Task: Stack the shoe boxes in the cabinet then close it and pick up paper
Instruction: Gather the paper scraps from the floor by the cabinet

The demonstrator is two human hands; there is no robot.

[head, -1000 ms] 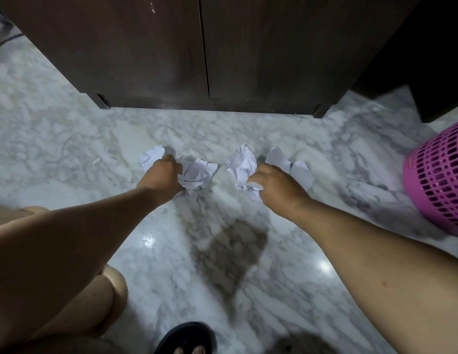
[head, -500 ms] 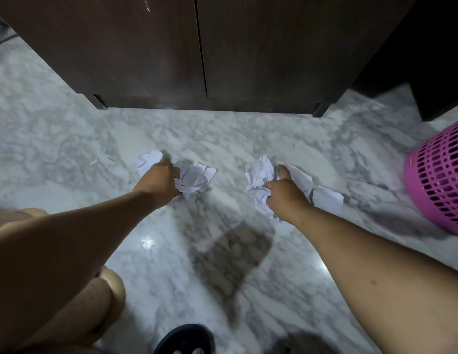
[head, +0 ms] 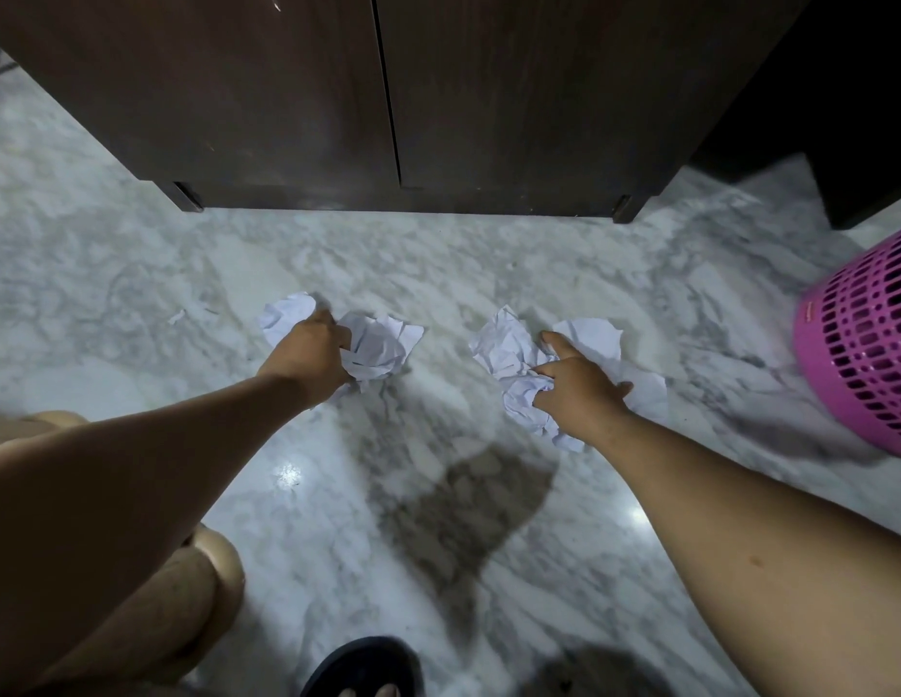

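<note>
The dark brown cabinet (head: 388, 93) stands ahead with both doors closed. Crumpled white paper lies on the marble floor (head: 137, 274) in front of it. My left hand (head: 307, 357) grips a crumpled paper wad (head: 375, 347), and another piece (head: 285, 314) shows behind its knuckles. My right hand (head: 579, 387) holds a crumpled paper bunch (head: 509, 354) with curled fingers, index finger stretched forward. More white paper (head: 594, 337) lies under and to the right of that hand. No shoe boxes are in view.
A pink perforated basket (head: 866, 354) stands on the floor at the right edge. A small paper scrap (head: 176, 317) lies to the left. My knee (head: 177, 596) and a black sandal (head: 363, 666) are at the bottom. Dark furniture (head: 850, 118) fills the upper right.
My right hand has slid right and nearer to me, dragging its paper bunch over the other sheets. My left hand keeps its hold on its paper, nearly in place.
</note>
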